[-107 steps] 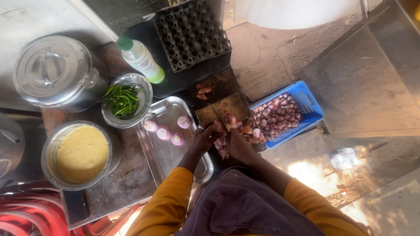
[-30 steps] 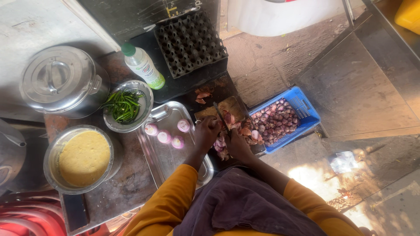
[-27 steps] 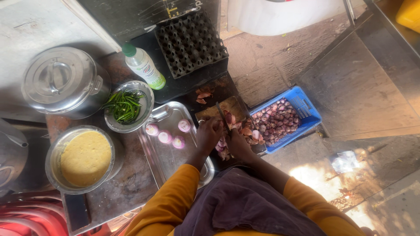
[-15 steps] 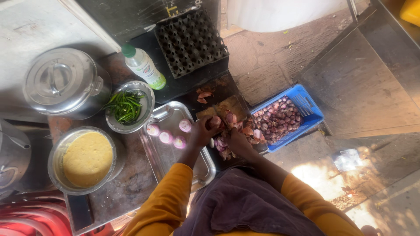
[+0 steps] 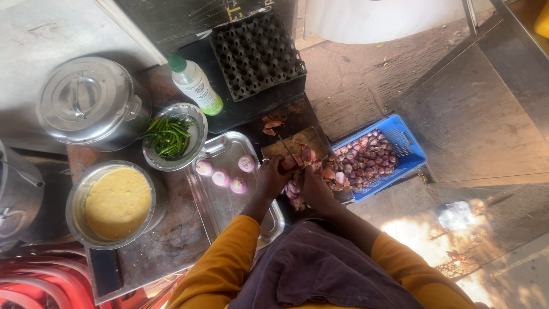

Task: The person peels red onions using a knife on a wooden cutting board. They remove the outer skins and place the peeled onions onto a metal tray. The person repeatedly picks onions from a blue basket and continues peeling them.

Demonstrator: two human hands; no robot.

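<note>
Outdoor stall w/ a dark counter [image 5: 171, 252] and stone floor. Left hand [image 5: 273, 176] grips an onion [image 5: 287, 163] on the board [image 5: 297, 143]. Right hand [image 5: 313, 189] is close beside it, closed on a knife [image 5: 286, 150] whose blade points away over the board. Half a sec ago the hands sat a bit lower and the onion looked whole; now the blade is by it, so peeling goes on. Four peeled onions [image 5: 226, 174] lie in the tray [image 5: 217, 200]. More wait in the blue basket [image 5: 400, 137]. Chilli bowl [image 5: 171, 137] & batter pot [image 5: 117, 203] sit left.
</note>
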